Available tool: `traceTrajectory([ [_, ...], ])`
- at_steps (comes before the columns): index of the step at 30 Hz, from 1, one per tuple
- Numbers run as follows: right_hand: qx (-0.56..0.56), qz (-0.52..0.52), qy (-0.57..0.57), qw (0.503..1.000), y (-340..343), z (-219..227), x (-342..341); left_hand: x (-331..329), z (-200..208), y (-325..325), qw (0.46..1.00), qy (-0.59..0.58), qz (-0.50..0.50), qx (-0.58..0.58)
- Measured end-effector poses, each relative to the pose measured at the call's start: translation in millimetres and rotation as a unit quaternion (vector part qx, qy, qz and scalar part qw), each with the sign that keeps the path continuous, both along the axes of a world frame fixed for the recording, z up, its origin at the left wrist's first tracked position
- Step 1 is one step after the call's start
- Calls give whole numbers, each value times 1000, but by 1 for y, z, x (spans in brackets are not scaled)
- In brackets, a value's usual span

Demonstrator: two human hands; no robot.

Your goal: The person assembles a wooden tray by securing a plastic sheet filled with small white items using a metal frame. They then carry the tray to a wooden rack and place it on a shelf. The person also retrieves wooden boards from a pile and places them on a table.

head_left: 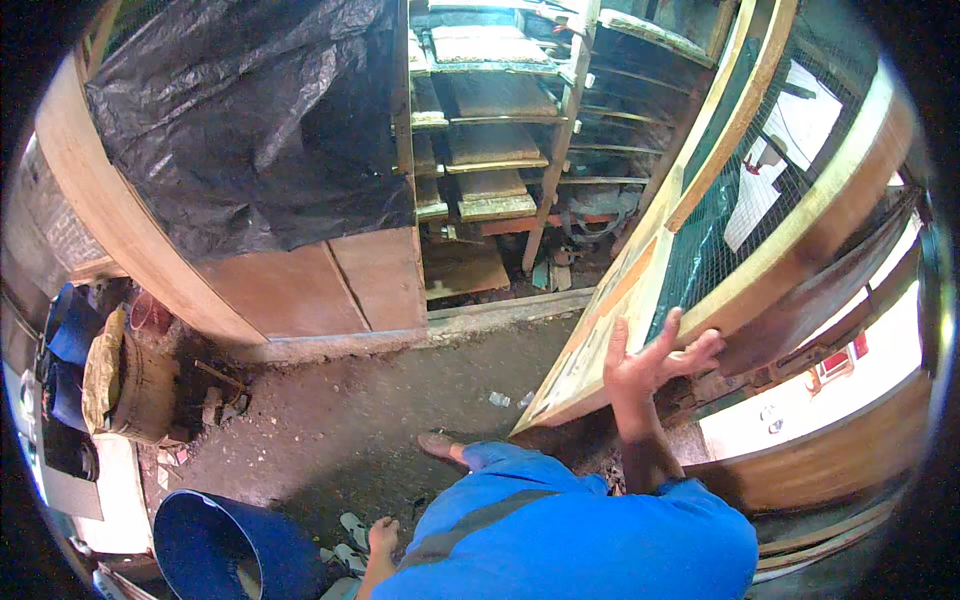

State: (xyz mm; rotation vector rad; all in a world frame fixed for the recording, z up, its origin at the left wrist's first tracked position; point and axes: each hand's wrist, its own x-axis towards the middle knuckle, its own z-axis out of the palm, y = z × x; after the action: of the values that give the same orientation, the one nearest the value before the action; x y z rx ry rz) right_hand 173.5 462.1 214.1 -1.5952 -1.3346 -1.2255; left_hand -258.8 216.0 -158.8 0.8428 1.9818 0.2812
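Note:
My right hand [652,362] lies flat with its fingers spread against the lower wooden frame of a door [640,275] that stands ajar. The door is a pale wood frame filled with green wire mesh [700,240]. My left hand [383,537] hangs low at my side near the bottom edge, with nothing in it, just above pale sandals [350,535] on the ground. My blue shirt [570,540] fills the lower middle, and one bare foot [440,446] stands on the dirt floor in front of the doorway.
Inside the doorway stands a wooden rack [490,130] of several flat trays. Black plastic sheeting [250,120] hangs over a plywood wall on the left. A blue barrel [215,550] stands lower left, a sack-covered basket [130,385] further left.

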Motion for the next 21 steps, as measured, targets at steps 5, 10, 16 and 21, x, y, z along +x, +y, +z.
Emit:
traceTrajectory([
  [5,42,-140,55,988,-21,33,18,-2,-44,1,998,-38,41,3],
  [10,77,-249,44,965,-37,37,54,7,-37,1,996,-47,-70,-13],
  [16,109,-312,1,944,-57,36,112,-19,-111,-18,975,-78,-208,-11],
  [21,116,-344,-54,930,-75,37,170,-23,-127,2,985,-84,-152,1],
])
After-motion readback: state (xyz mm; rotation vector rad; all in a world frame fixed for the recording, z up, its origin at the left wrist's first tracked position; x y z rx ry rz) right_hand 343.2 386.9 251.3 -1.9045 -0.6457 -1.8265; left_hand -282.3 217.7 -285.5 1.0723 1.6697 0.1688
